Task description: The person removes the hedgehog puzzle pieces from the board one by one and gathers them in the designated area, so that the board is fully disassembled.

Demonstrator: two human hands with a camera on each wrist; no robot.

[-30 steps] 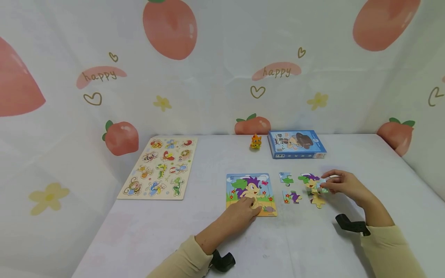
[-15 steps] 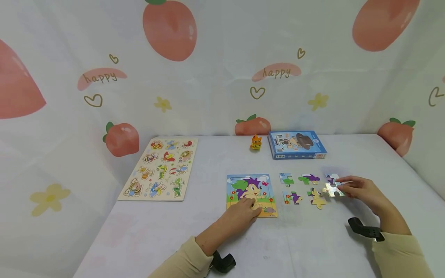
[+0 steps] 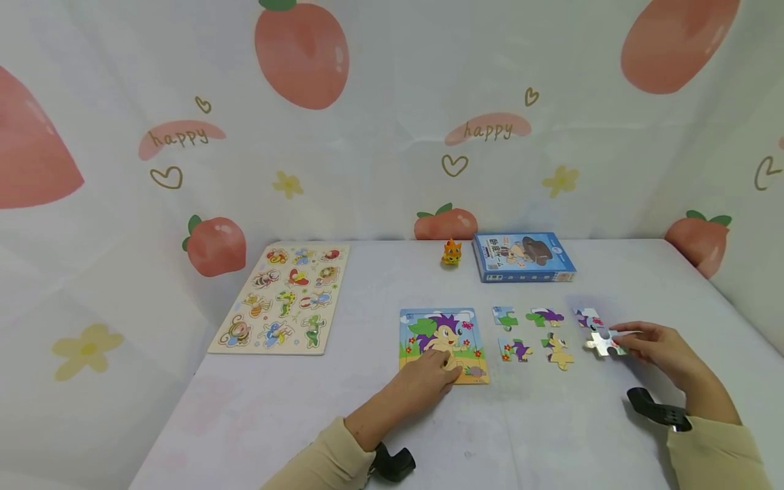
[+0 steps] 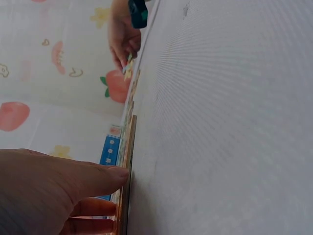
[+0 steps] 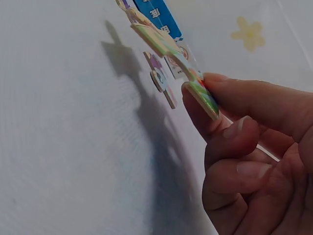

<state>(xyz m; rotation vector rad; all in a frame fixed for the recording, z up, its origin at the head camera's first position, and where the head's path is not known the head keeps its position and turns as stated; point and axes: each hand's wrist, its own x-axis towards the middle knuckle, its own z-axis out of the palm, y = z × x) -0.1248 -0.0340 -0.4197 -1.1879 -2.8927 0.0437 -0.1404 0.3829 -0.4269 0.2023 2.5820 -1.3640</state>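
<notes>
My right hand [image 3: 670, 357] pinches a jigsaw piece [image 3: 604, 344] between thumb and fingertips. In the right wrist view that piece shows edge-on, above the table, its shadow on the cloth. Just beyond it a purple and white piece [image 3: 588, 317] lies on the table. My left hand [image 3: 422, 373] rests on the lower part of the hedgehog puzzle board [image 3: 405, 333] and hides some of the picture. In the left wrist view the thumb touches the board's edge [image 4: 128, 176]. Between board and right hand lie more loose pieces, such as a green one [image 3: 505, 316] and a yellow one [image 3: 559, 354].
A wooden board with insect pictures [image 3: 282, 299] lies at the left. Near the back stand a small orange toy figure [image 3: 451, 252] and a blue box [image 3: 524, 257]. A white cloth wall with peach prints [image 3: 392, 136] closes off the back of the table.
My right hand has moved right and toward me with a piece pinched, uncovering the purple and white piece on the table. The left hand stays on the board.
</notes>
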